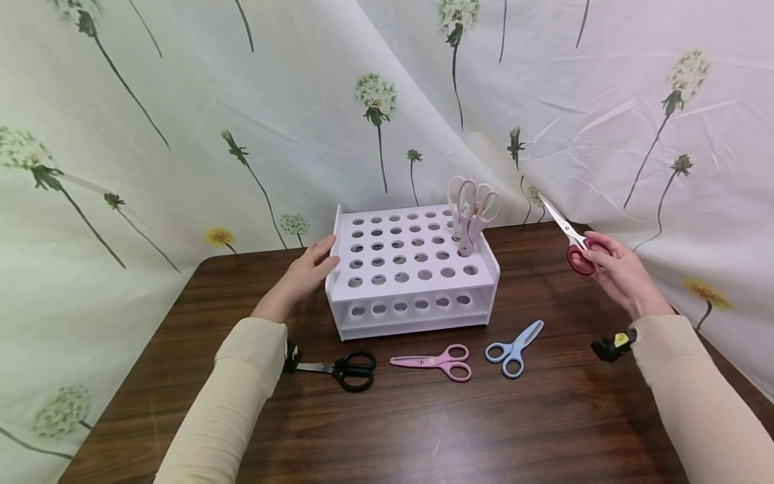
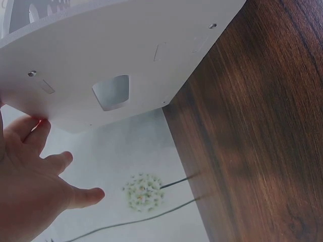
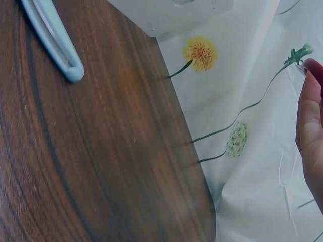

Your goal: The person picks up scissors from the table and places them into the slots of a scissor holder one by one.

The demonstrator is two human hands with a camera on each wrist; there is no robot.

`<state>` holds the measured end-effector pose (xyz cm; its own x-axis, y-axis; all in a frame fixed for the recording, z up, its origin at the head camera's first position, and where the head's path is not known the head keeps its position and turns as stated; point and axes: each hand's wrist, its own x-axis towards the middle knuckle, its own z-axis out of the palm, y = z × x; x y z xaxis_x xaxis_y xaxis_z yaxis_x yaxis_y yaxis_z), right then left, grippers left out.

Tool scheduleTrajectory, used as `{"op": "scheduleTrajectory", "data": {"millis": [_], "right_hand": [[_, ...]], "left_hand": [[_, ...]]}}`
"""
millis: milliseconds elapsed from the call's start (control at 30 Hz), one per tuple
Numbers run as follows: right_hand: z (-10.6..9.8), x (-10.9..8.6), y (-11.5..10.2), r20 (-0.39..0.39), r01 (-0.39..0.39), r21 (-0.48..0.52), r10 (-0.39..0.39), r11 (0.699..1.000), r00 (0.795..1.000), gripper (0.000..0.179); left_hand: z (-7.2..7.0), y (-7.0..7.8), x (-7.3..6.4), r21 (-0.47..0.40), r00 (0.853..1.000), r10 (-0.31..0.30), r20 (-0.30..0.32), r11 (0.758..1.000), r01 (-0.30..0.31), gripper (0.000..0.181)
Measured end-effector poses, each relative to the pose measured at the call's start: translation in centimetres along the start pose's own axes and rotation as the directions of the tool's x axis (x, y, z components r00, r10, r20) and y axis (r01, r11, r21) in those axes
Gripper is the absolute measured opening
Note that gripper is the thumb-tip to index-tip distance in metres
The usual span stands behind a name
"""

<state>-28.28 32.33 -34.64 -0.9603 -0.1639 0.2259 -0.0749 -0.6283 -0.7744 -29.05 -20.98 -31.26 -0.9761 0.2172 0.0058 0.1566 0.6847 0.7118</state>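
Just R of white rack (image 1: 408, 251), above table (image 1: 423, 433), red-handled scissors (image 1: 571, 233) tilt up-left, gripped at handles by R hand (image 1: 618, 269); exact finger placement unclear. L hand (image 1: 302, 274), fingers loosely extended, touches rack's L side. In front: black scissors (image 1: 342, 368), pink pr. (image 1: 432, 361), blue pr. (image 1: 514, 349).

Soft glare touches the tabletop (image 1: 447, 437); wrist views are dimmer.

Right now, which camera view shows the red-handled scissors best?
The head view: it shows the red-handled scissors held in the right hand, with the blades and much of the red handles in sight. The right wrist view catches only a bit of red handle at its right edge; the left wrist view shows none.
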Motion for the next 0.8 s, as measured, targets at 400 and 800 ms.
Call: {"op": "scheduleTrajectory", "data": {"millis": [400,800], "right_hand": [[2.3,0.6,-0.4,0.012,0.050,0.049,-0.051,0.998,0.999,0.023],[3.9,1.0,-0.5,0.075,0.069,0.098,-0.076,0.993,0.994,0.027]], "left_hand": [[0.0,0.0,0.1,0.005,1.000,-0.012,0.001,1.000,0.012,0.058],[0.0,0.2,0.1,0.009,1.000,-0.012,-0.002,1.000,0.012,0.058]]}}
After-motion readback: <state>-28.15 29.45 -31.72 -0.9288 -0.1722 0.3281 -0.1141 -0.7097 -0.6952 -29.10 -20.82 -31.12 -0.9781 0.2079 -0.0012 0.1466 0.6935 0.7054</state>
